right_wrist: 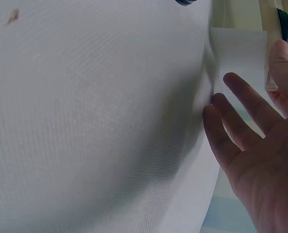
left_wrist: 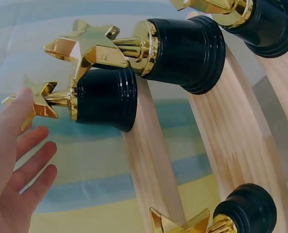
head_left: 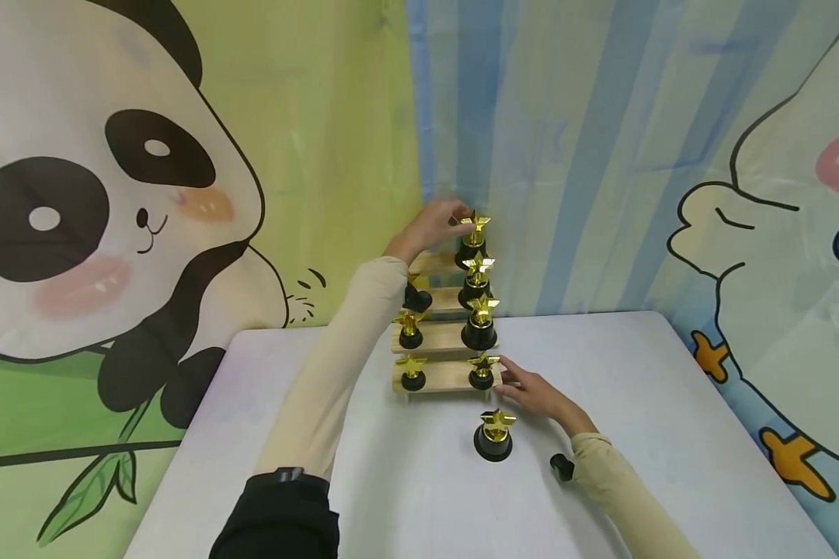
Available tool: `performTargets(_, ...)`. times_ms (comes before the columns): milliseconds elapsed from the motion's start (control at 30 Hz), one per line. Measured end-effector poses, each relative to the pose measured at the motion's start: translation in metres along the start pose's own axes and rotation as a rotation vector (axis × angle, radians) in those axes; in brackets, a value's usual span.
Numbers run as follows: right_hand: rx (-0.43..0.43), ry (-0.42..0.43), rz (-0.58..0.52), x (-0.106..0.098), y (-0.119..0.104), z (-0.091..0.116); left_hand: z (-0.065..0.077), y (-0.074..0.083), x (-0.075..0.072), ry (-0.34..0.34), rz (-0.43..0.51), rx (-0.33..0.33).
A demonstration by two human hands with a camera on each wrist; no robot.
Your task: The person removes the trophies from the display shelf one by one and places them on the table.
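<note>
While left hand [head_left: 428, 229] high at top trophy [head_left: 471, 250], right hand [head_left: 534, 394] low

Green panda backdrop [head_left: 342, 155], blue-striped wall covering [head_left: 566, 155], perhaps cloth, white table [head_left: 601, 365].

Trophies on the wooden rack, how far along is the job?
Looks done: the three lower steps of the rack hold two trophies each. In hand: the left hand is at the top-step trophy, though whether it grips is unclear; the right hand is beside the bottom step. Probably left: the loose trophy standing on the table; bare wood shows on the top step.
</note>
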State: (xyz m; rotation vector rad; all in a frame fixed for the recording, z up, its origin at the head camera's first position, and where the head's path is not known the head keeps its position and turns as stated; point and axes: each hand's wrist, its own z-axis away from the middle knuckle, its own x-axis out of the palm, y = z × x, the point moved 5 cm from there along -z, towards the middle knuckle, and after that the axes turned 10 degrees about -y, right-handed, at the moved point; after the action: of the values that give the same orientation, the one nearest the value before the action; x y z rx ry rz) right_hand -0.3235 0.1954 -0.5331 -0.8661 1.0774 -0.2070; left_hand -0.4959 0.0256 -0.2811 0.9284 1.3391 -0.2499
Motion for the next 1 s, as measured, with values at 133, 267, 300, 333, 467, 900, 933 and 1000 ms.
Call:
performTargets(133,-0.002,0.008,0.004,0.001,-0.001,0.000,-0.003,-0.001,0.005,0.019,-0.026,0.009)
performTargets(267,-0.013,0.009,0.004,0.000,-0.003,-0.002,-0.003,0.000,0.006,0.044,-0.033,0.030)
performTargets(300,-0.015,0.009,0.005,0.000,-0.004,-0.003,-0.003,-0.001,0.005,0.048,-0.027,0.031)
performTargets(333,-0.018,0.009,0.009,0.000,-0.004,-0.003,-0.003,-0.001,0.005,0.050,-0.018,0.031)
performTargets(467,-0.017,0.012,0.018,-0.002,-0.004,-0.005,0.000,-0.006,0.002,0.049,0.017,0.028)
performTargets(900,-0.024,0.007,0.031,-0.004,-0.008,-0.010,0.029,-0.038,-0.019,0.082,0.140,0.004)
performTargets(933,-0.022,0.007,0.035,-0.005,-0.008,-0.010,0.033,-0.040,-0.023,0.091,0.148,-0.005)
performTargets(1000,-0.013,0.005,0.041,-0.006,-0.008,-0.012,0.040,-0.044,-0.031,0.114,0.162,-0.023)
